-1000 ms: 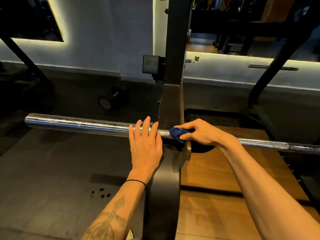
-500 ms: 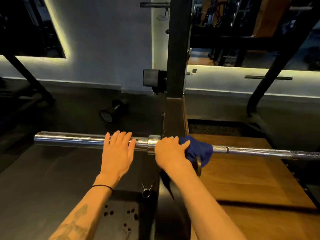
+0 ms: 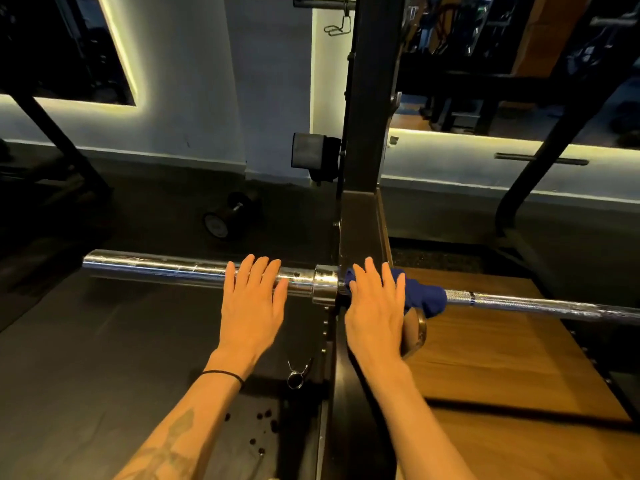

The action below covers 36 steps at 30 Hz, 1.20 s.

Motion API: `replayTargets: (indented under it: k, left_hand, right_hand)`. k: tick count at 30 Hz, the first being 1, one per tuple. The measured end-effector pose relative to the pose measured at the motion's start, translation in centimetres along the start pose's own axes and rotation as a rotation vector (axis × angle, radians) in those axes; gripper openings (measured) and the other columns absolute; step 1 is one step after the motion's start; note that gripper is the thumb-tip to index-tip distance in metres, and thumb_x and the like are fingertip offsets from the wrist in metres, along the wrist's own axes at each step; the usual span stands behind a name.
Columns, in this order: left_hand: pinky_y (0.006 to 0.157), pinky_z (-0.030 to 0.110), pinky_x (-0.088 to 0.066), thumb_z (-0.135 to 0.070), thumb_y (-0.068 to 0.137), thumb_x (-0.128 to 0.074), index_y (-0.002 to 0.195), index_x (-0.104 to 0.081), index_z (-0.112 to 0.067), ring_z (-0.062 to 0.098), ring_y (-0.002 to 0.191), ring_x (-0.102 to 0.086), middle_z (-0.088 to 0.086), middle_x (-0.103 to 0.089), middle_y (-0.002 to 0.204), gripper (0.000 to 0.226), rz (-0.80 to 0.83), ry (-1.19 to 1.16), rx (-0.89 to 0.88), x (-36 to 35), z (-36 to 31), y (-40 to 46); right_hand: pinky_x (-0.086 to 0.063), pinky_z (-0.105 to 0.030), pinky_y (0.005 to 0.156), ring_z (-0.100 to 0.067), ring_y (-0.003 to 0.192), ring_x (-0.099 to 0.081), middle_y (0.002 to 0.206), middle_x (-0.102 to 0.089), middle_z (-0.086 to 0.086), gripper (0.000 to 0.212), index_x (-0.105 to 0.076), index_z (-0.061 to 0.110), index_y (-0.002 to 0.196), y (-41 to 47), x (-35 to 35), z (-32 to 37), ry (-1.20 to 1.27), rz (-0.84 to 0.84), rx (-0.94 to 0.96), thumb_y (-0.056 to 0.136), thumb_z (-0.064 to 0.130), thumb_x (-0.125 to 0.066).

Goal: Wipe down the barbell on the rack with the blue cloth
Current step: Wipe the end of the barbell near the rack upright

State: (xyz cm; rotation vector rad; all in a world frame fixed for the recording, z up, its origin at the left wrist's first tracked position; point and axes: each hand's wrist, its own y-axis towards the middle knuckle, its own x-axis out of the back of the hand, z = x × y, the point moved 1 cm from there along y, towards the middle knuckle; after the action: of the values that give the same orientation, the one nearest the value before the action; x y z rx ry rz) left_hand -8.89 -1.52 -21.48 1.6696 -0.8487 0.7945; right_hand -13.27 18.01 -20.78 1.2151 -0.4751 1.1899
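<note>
Steel barbell [image 3: 180,271] sits heavy and rigid across the rack [image 3: 360,188]. Your left hand [image 3: 252,306] lies flat on its slick sleeve; your right hand [image 3: 375,313] presses the soft, bunching blue cloth [image 3: 424,297] onto the shaft with straight fingers.

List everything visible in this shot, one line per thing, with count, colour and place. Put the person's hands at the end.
barbell: one, chrome, lying across the rack at mid-frame
blue cloth: one, dark blue, draped on the bar just right of the upright
rack upright: one, black, centre
dumbbell: one, black, on the floor by the wall
spring collar: one, metal, on the floor beside the rack base
wooden platform: one, brown, floor at right
black mat: one, floor at left
left hand: flat, fingers straight, resting on the bar's sleeve
right hand: fingers straight, pressing the cloth onto the bar
</note>
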Motion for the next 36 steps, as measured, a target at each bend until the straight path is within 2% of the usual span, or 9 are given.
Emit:
replayTargets:
  k: [5,8,11,14,19,24,28,33,36]
  left_hand:
    - [0.12,0.055,-0.026,-0.042,0.104,-0.031,0.139,-0.055,-0.014,0.031,0.141,-0.042,0.007,-0.056,0.14,0.051,-0.007,0.008,0.0,0.2,-0.5,-0.2]
    - [0.12,0.054,-0.026,-0.039,0.105,-0.034,0.14,-0.055,-0.014,0.031,0.141,-0.042,0.008,-0.056,0.141,0.048,-0.02,0.043,0.008,0.1,-0.4,-0.3]
    - [0.119,0.055,-0.027,-0.037,0.104,-0.03,0.14,-0.055,-0.012,0.032,0.14,-0.043,0.01,-0.056,0.142,0.051,-0.013,0.069,-0.001,0.0,-0.2,-0.4]
    - [0.119,0.053,-0.028,-0.039,0.103,-0.029,0.141,-0.054,-0.014,0.03,0.139,-0.045,0.008,-0.057,0.141,0.052,-0.011,0.079,-0.049,0.2,0.3,-0.2]
    - [0.123,0.051,-0.021,-0.04,0.106,-0.028,0.142,-0.053,-0.017,0.027,0.14,-0.042,0.005,-0.055,0.142,0.049,-0.009,0.059,-0.026,-0.1,0.5,-0.1]
    - [0.122,0.053,-0.023,-0.038,0.106,-0.026,0.143,-0.051,-0.017,0.028,0.141,-0.042,0.007,-0.055,0.143,0.05,-0.01,0.09,-0.053,-0.3,0.7,-0.2]
    - [0.121,0.054,-0.025,-0.038,0.106,-0.027,0.144,-0.051,-0.016,0.028,0.141,-0.042,0.007,-0.054,0.143,0.05,-0.006,0.052,-0.028,-0.3,0.3,-0.3]
    - [0.122,0.052,-0.023,-0.035,0.105,-0.026,0.147,-0.048,-0.016,0.027,0.144,-0.038,0.006,-0.051,0.147,0.051,0.0,0.05,-0.05,0.2,0.7,-0.6]
    - [0.121,0.049,-0.026,-0.036,0.105,-0.028,0.148,-0.046,-0.018,0.025,0.141,-0.043,0.004,-0.053,0.145,0.051,0.025,0.055,-0.113,0.7,1.3,-0.5]
  right_hand:
    - [-0.016,-0.036,0.124,-0.022,0.119,-0.057,0.112,-0.068,-0.006,0.031,-0.066,0.007,0.121,-0.3,0.2,3.2,0.427,-0.094,-0.26,0.107,0.013,-0.04]
    - [-0.043,-0.03,0.09,-0.016,0.095,-0.062,0.099,-0.064,0.001,0.032,-0.063,0.016,0.118,0.4,1.9,3.8,0.701,-0.095,-0.27,0.109,0.031,-0.037]
    - [-0.03,-0.046,0.116,-0.023,0.136,-0.048,0.141,-0.058,-0.003,0.045,-0.058,0.023,0.137,-0.8,0.2,6.5,0.283,0.061,0.192,0.103,0.042,-0.036]
    - [-0.034,-0.049,0.112,-0.028,0.133,-0.049,0.142,-0.054,-0.004,0.04,-0.055,0.024,0.137,0.5,-0.3,4.8,-0.089,0.09,0.518,0.098,0.032,-0.055]
    - [-0.045,-0.046,0.1,-0.026,0.101,-0.063,0.108,-0.067,-0.007,0.02,-0.062,0.014,0.113,2.2,1.3,2.1,-0.034,0.001,0.057,0.095,0.02,-0.058]
    - [-0.033,-0.048,0.116,-0.029,0.134,-0.048,0.143,-0.055,-0.006,0.043,-0.054,0.016,0.14,1.5,-0.7,4.0,-0.104,0.104,0.7,0.101,0.029,-0.04]
    - [-0.036,-0.05,0.11,-0.028,0.119,-0.059,0.129,-0.063,-0.006,0.035,-0.059,0.014,0.13,2.7,0.2,4.2,-0.02,0.062,0.265,0.1,0.025,-0.044]
    - [-0.039,-0.047,0.112,-0.024,0.124,-0.058,0.131,-0.065,-0.006,0.043,-0.059,0.013,0.136,1.2,-0.8,4.6,-0.059,0.039,0.648,0.101,0.033,-0.043]
    - [-0.045,-0.045,0.1,-0.023,0.098,-0.066,0.104,-0.07,-0.004,0.036,-0.065,0.011,0.123,2.2,0.4,5.0,0.125,-0.087,0.23,0.103,0.032,-0.044]
